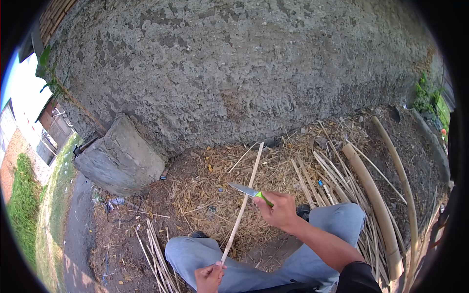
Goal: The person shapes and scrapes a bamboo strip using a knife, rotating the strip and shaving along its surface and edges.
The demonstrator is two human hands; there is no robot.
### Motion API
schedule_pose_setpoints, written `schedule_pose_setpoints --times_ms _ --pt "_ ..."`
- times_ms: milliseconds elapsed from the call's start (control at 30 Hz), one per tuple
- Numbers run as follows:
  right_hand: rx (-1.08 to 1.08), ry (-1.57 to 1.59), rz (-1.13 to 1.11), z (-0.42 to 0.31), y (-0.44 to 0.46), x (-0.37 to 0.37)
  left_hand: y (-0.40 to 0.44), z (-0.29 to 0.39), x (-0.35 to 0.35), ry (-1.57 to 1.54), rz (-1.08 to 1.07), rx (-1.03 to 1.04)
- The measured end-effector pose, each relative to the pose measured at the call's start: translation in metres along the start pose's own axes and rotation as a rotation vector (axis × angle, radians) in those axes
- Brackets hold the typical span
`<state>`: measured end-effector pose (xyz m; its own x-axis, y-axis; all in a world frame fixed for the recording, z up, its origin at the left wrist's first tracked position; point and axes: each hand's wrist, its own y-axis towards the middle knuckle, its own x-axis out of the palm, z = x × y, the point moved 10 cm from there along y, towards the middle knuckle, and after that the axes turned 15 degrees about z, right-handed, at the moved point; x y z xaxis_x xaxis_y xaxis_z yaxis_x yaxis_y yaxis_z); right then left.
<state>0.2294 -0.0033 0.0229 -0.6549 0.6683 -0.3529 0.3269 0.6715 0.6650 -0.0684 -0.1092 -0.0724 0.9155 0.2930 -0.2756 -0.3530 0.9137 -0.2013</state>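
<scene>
My right hand (277,210) is closed round the green handle of a knife (243,188). Its blade points left and crosses the upper half of a long, pale bamboo strip (239,217); whether the edge touches the strip I cannot tell. Near my lap, my left hand (210,277) grips the lower end of that strip, fingers wrapped round it. The strip slants up and away from me, its far end close to the foot of the wall.
A rough grey wall (220,73) rises ahead, with a concrete block (122,158) at its left. Split strips (156,254) lie left of my knees. More strips (337,180) and a thick bamboo pole (373,205) lie at the right. Shavings (210,190) cover the ground.
</scene>
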Motion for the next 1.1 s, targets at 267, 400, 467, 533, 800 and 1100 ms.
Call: schedule_pose_setpoints --times_ms 267,400,467,533,800,1100 --pt "-0.138 -0.010 0.092 -0.001 0.001 0.001 -0.012 -0.047 -0.021 -0.051 -0.025 -0.195" --pt "0.059 -0.200 0.084 0.050 0.020 -0.011 -0.022 -0.065 -0.051 0.039 0.002 -0.183" --pt "0.222 -0.237 0.060 0.080 0.028 -0.017 -0.025 -0.072 -0.064 0.020 -0.019 -0.229" --pt "0.384 -0.267 0.030 0.111 0.030 -0.020 -0.030 -0.064 -0.080 0.132 -0.011 -0.222" --pt "0.405 -0.098 -0.089 0.082 0.016 -0.020 -0.024 -0.002 -0.070 0.267 0.214 0.175" --pt "0.040 -0.341 0.059 0.053 0.026 -0.030 -0.004 0.021 -0.042 0.348 0.232 0.277"
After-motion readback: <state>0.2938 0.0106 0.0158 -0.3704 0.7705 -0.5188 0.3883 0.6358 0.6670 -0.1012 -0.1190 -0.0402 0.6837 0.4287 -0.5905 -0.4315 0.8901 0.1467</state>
